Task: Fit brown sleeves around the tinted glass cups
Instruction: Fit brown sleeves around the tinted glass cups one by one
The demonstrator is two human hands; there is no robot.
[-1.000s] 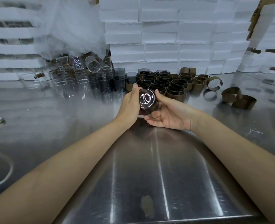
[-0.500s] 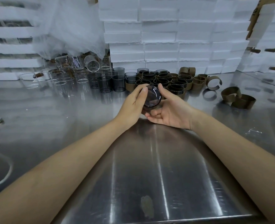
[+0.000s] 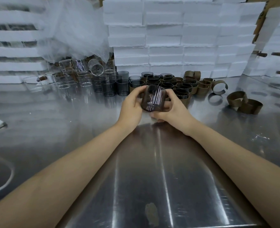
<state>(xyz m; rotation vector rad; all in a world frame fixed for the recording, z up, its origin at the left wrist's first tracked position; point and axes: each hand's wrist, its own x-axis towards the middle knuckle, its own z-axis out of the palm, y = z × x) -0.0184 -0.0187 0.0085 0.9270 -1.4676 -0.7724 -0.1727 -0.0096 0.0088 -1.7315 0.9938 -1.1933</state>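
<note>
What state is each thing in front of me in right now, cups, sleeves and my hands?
Held tinted cup, tilted, gripped by both hands.
Left hand, curled round the cup.
Right hand, curled round the cup.
Sleeved cups, upright, sleeves on.
Bare tinted cups, upright, unsleeved.
Loose sleeves, empty, no cup inside.
Clear glass, tipped on its side.

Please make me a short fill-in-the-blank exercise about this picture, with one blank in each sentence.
1. The left hand and the right hand hold exactly ____ tinted cup.
2. The loose brown sleeves lie on the ____ side of the table.
3. The stacked boxes at the back are ____ in colour.
Missing words: one; right; white.
</note>
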